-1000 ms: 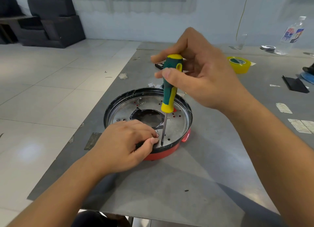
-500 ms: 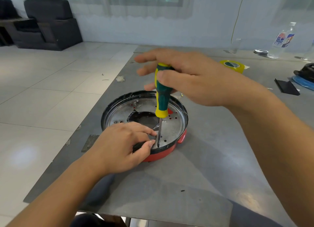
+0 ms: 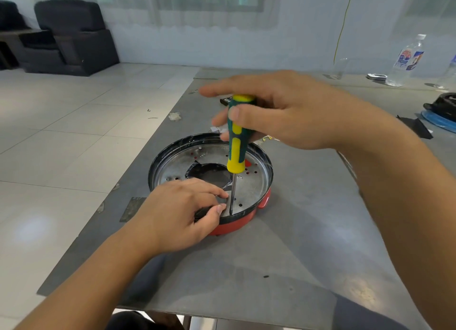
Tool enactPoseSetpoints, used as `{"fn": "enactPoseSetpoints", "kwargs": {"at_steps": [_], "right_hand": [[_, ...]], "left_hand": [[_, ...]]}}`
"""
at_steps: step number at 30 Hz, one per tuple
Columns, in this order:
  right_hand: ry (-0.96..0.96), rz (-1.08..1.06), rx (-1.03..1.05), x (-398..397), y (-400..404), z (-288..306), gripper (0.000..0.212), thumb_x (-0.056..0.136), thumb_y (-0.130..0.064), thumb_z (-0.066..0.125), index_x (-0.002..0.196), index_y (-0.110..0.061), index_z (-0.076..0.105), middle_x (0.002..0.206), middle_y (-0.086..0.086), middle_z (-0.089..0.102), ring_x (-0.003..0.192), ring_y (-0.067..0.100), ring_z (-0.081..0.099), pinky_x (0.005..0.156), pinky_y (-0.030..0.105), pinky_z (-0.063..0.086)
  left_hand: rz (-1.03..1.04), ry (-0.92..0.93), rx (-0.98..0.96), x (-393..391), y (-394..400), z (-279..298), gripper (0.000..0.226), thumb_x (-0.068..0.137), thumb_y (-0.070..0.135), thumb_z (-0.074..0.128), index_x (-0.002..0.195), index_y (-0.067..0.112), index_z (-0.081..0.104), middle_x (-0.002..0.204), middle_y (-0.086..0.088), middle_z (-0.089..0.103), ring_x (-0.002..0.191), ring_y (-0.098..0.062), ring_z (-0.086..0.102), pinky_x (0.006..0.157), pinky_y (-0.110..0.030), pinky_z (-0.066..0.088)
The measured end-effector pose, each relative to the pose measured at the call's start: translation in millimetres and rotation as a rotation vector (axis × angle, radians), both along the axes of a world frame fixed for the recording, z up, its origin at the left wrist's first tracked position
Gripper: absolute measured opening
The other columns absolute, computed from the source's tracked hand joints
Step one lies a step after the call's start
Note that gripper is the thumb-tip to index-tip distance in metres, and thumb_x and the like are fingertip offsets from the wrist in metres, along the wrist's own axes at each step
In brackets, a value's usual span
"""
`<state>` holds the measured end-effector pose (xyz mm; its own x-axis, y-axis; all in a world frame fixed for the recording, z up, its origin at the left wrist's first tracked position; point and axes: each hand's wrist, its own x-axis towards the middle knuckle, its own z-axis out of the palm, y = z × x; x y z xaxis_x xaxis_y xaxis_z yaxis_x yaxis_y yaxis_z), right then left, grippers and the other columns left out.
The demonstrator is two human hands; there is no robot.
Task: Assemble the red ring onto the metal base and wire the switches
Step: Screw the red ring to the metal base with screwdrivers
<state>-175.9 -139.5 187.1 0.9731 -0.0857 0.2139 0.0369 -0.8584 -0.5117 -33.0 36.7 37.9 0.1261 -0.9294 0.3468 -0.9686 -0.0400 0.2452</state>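
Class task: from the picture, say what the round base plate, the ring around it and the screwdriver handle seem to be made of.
Base plate: probably bare sheet metal; silvery, shiny, punched with holes.
Ring: likely plastic; uniform, smooth red.
Screwdriver handle: probably moulded plastic or rubber; matte green and yellow.

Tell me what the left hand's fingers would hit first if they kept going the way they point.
Most likely the screwdriver: its shaft stands upright right off the tips of the left hand, whose fingers lie on the metal base. Depth is unclear.
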Motion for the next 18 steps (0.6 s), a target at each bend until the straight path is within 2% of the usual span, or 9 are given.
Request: {"fn": "enactPoseSetpoints", "kwargs": {"at_steps": [2, 5, 7, 9, 11, 12, 15, 17, 18], "right_hand": [[-0.107, -0.040, -0.116, 0, 0, -5, 0.020, 0.102, -0.042, 0.056, 0.115, -0.037, 0.070, 0.093, -0.011, 0.073, 0.087, 0.005, 0.071, 0.079, 0.033, 0.059], [-0.246, -0.177, -0.262, 3, -1, -13, 0.035, 0.101, -0.051, 0.052, 0.082, -0.025, 0.064, 0.071, -0.001, 0.068, 0.066, 0.012, 0.066, 0.062, 0.033, 0.052], [-0.170, -0.153, -0.194, 2, -7, -13, 0.030, 0.104, -0.041, 0.042, 0.093, -0.027, 0.066, 0.091, -0.003, 0.073, 0.082, 0.009, 0.068, 0.076, 0.034, 0.055], [-0.009, -0.017, 0.112, -4, -11, -9, 0.039, 0.096, -0.024, 0.035, 0.120, -0.034, 0.064, 0.127, -0.012, 0.068, 0.117, 0.001, 0.063, 0.103, 0.032, 0.051], [0.074, 0.124, 0.389, -9, -15, -5, 0.050, 0.094, -0.015, 0.037, 0.134, -0.035, 0.058, 0.140, -0.016, 0.061, 0.128, 0.001, 0.057, 0.109, 0.031, 0.049], [0.089, 0.159, 0.382, -8, -16, -4, 0.046, 0.098, -0.016, 0.041, 0.136, -0.036, 0.057, 0.137, -0.015, 0.064, 0.125, 0.003, 0.061, 0.104, 0.029, 0.052], [-0.049, 0.076, 0.090, -1, -9, -7, 0.016, 0.102, -0.028, 0.057, 0.112, -0.028, 0.070, 0.099, -0.012, 0.076, 0.089, 0.002, 0.072, 0.079, 0.018, 0.058], [-0.229, -0.044, -0.114, 7, -2, -13, 0.021, 0.100, -0.039, 0.059, 0.086, -0.024, 0.064, 0.070, -0.012, 0.066, 0.062, 0.003, 0.059, 0.060, 0.014, 0.046], [-0.266, -0.091, -0.184, 11, 2, -16, 0.026, 0.101, -0.043, 0.055, 0.084, -0.024, 0.060, 0.067, -0.009, 0.063, 0.059, 0.007, 0.054, 0.056, 0.017, 0.041]], "left_hand": [[0.006, 0.010, 0.006, -1, 0, 0, 0.045, 0.098, 0.045, 0.041, 0.093, 0.029, 0.082, 0.119, 0.023, 0.073, 0.111, -0.002, 0.067, 0.081, -0.034, 0.059], [0.005, 0.022, -0.003, -2, 1, 1, 0.045, 0.097, 0.045, 0.040, 0.093, 0.029, 0.083, 0.119, 0.023, 0.074, 0.111, -0.002, 0.067, 0.080, -0.034, 0.059], [0.006, 0.017, -0.002, -2, 0, 1, 0.045, 0.096, 0.044, 0.040, 0.094, 0.029, 0.083, 0.120, 0.022, 0.074, 0.111, -0.002, 0.068, 0.080, -0.035, 0.059], [0.011, 0.021, 0.008, -2, 0, 1, 0.046, 0.096, 0.045, 0.039, 0.095, 0.029, 0.083, 0.120, 0.023, 0.074, 0.112, -0.003, 0.068, 0.080, -0.036, 0.059], [0.015, 0.019, 0.002, -2, 0, 1, 0.045, 0.096, 0.045, 0.040, 0.094, 0.030, 0.083, 0.119, 0.024, 0.074, 0.110, -0.003, 0.068, 0.079, -0.035, 0.059], [0.016, 0.013, -0.001, -1, 0, 0, 0.045, 0.096, 0.045, 0.041, 0.094, 0.030, 0.083, 0.119, 0.024, 0.074, 0.110, -0.003, 0.068, 0.078, -0.035, 0.059], [0.013, 0.005, -0.012, 0, 0, -2, 0.043, 0.097, 0.044, 0.042, 0.095, 0.030, 0.083, 0.118, 0.023, 0.074, 0.109, -0.004, 0.069, 0.078, -0.035, 0.060], [0.006, 0.000, -0.020, 1, 0, -3, 0.041, 0.097, 0.042, 0.043, 0.094, 0.030, 0.083, 0.118, 0.023, 0.074, 0.108, -0.004, 0.069, 0.077, -0.035, 0.060], [0.004, -0.004, -0.022, 1, -1, -4, 0.041, 0.097, 0.042, 0.044, 0.093, 0.030, 0.082, 0.117, 0.023, 0.074, 0.108, -0.003, 0.069, 0.076, -0.035, 0.060]]}}
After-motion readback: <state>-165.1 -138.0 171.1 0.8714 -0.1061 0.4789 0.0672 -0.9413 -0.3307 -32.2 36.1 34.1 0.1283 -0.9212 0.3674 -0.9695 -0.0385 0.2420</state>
